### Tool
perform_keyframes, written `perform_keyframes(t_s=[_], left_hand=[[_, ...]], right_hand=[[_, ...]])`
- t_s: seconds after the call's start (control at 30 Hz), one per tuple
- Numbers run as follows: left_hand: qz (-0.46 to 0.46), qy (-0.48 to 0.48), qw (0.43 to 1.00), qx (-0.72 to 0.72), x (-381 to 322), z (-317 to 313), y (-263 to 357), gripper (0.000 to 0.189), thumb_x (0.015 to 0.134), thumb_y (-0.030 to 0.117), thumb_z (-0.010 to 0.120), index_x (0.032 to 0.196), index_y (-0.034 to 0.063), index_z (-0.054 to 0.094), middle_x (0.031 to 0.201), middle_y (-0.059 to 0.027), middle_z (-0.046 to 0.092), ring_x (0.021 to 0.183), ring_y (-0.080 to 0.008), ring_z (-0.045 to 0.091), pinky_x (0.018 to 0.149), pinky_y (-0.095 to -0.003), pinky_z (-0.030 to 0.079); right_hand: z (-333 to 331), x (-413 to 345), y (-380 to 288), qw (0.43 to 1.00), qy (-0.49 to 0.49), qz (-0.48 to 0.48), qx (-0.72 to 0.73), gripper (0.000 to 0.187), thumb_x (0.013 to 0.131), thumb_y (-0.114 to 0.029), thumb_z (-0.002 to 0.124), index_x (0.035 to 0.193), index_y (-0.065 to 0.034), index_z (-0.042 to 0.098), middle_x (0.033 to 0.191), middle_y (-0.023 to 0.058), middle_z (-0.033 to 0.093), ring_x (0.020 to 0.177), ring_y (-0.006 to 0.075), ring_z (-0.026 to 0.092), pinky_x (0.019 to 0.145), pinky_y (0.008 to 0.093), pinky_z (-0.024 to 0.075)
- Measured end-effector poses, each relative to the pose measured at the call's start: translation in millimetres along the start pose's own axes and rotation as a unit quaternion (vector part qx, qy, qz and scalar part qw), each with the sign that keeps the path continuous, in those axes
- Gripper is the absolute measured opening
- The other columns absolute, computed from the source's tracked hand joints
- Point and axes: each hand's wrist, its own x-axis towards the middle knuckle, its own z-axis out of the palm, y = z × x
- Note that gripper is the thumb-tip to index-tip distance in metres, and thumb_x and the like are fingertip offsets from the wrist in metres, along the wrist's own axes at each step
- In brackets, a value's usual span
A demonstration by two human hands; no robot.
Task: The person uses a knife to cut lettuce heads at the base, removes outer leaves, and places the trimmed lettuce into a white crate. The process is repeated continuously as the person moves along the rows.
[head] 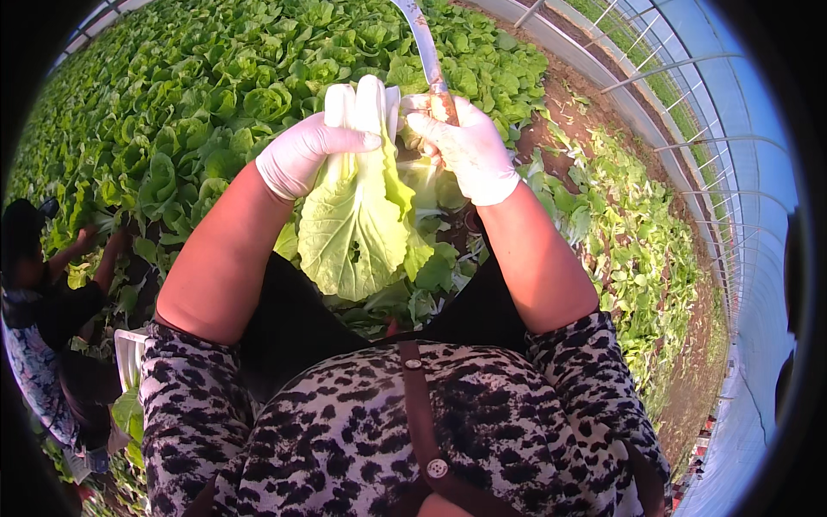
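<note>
My left hand (298, 155), in a white glove, grips a head of leafy cabbage (354, 223). Its white stalk ends point up and away, while the pale green leaves hang down towards me; one leaf has a ragged hole. My right hand (479, 152), also gloved, is closed around the short handle of a sickle (423, 48). The curved blade, stained with soil, rises above the fist and leaves the top of the view. The right fingertips are close beside the cabbage stalks; whether they touch them cannot be made out. Below the hands lie loose leaves (439, 268) between my knees.
Dense rows of growing leafy cabbage (258, 97) spread ahead and left. Cut leaves (620, 239) litter the soil at right, beside the greenhouse's plastic wall and metal hoops (704, 139). At left, another person (52, 310) reaches into the plants. A white crate (129, 352) stands by my left elbow.
</note>
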Motion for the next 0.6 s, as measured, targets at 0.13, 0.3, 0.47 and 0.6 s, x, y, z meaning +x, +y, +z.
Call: perform_keyframes(t_s=[0.13, 0.3, 0.47, 0.6], left_hand=[[0.048, 0.253, 0.945, 0.202, 1.2, -56.0, 44.1, 0.048, 0.081, 0.022, 0.075, 0.122, 0.0004, 0.062, 0.103, -0.0088, 0.070, 0.094, -0.0163, 0.065, 0.088, -0.0314, 0.051], [-0.078, 0.144, 0.769, 0.618, 24.4, -85.9, 33.2, 0.047, 0.076, 0.011, 0.073, 0.121, 0.0032, 0.062, 0.095, -0.0096, 0.070, 0.086, -0.0188, 0.067, 0.084, -0.0325, 0.053], [-0.292, -0.315, 0.693, 0.579, 65.8, -67.8, -92.5, 0.036, 0.071, 0.023, 0.074, 0.103, 0.0090, 0.070, 0.095, -0.0154, 0.070, 0.090, -0.0321, 0.066, 0.082, -0.0393, 0.051], [-0.276, -0.406, 0.591, 0.640, 61.9, -68.3, -188.6, 0.044, 0.081, 0.035, 0.066, 0.113, 0.0067, 0.071, 0.129, -0.0229, 0.059, 0.126, -0.0350, 0.053, 0.098, -0.0400, 0.044]], right_hand=[[-49.0, 17.0, 65.6, 0.991, 0.082, 0.102, -0.013, 0.026, 0.090, -0.015, 0.071, 0.114, -0.0051, 0.066, 0.077, -0.0051, 0.058, 0.054, 0.0041, 0.048, 0.046, 0.0202, 0.0399], [-82.3, -4.7, 179.5, 0.951, 0.122, 0.266, -0.097, 0.023, 0.093, -0.025, 0.067, 0.103, -0.0055, 0.061, 0.075, -0.0012, 0.056, 0.050, 0.0059, 0.046, 0.042, 0.0217, 0.0383], [-73.4, -4.6, 242.9, 0.893, -0.075, 0.273, -0.349, 0.032, 0.091, -0.032, 0.064, 0.093, -0.0007, 0.064, 0.075, 0.0138, 0.064, 0.068, 0.0279, 0.062, 0.068, 0.0389, 0.0496], [-63.4, 3.4, 265.2, 0.830, -0.141, 0.333, -0.424, 0.034, 0.091, -0.033, 0.063, 0.100, -0.0012, 0.065, 0.088, 0.0227, 0.067, 0.087, 0.0405, 0.064, 0.079, 0.0461, 0.0497]])
